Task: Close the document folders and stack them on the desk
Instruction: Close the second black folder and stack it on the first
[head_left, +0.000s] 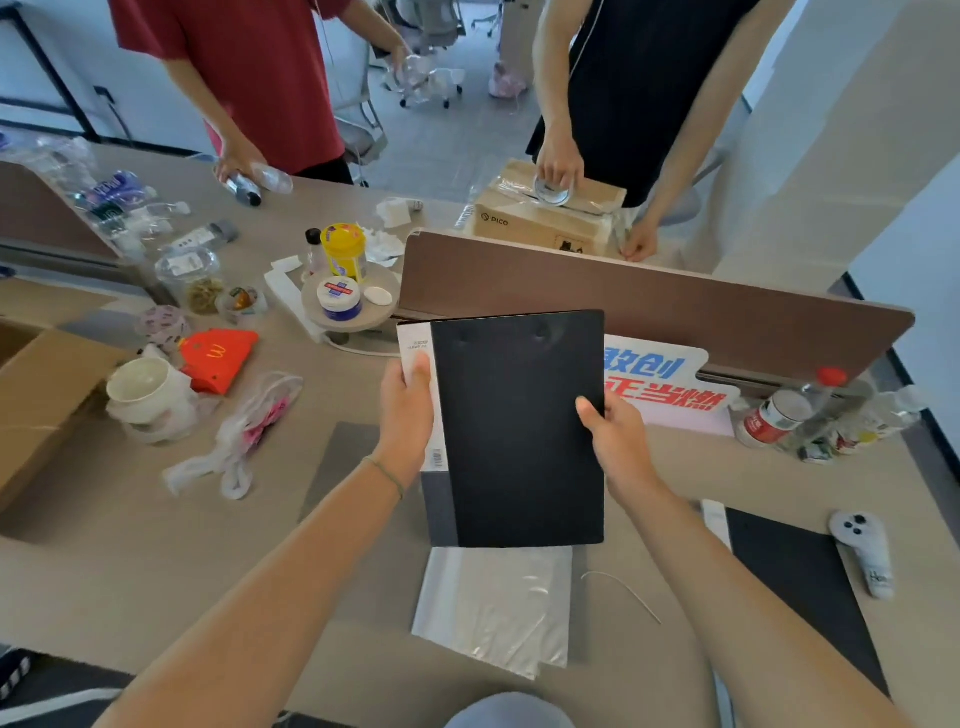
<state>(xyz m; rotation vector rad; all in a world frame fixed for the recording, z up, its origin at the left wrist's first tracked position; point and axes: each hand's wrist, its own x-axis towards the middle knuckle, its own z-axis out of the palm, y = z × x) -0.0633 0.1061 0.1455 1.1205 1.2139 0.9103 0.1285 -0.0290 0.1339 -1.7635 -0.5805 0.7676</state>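
I hold a black document folder (519, 431) above the desk (156, 561), its black cover facing me and a white labelled sheet showing along its left edge. My left hand (408, 410) grips that left edge. My right hand (615, 436) grips the right edge. A clear plastic sleeve (493, 608) lies on the desk beneath it. A second black folder (800, 582) lies flat at the right. A grey flat sheet or cover (343, 467) lies under my left wrist.
A brown divider panel (649, 296) stands behind the folder. Left are a cardboard box (47, 395), white cup (145, 389), red carton (218, 358), plastic bag (244, 436). Bottles (810, 415) and a white controller (865, 551) lie right. Two people stand across the desk.
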